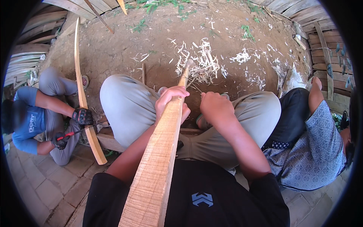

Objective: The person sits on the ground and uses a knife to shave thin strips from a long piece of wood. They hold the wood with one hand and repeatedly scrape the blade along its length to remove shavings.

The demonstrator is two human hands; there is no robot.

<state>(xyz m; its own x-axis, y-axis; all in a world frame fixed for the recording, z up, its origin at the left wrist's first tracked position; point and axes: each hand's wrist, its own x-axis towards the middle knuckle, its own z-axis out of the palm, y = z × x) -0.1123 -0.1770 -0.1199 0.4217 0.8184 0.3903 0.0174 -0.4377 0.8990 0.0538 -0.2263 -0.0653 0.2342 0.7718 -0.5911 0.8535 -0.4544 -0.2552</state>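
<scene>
Head view | wooden plank being gripped by left hand, running between knees toward shavings | right hand being held clenched nearby, contents hidden | shaping being judged part-done: far end narrowed, near end broad; remaining amount unclear

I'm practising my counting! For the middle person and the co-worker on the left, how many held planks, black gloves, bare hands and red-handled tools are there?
Held planks: 2
Black gloves: 2
Bare hands: 2
Red-handled tool: 1
Total: 7
</scene>
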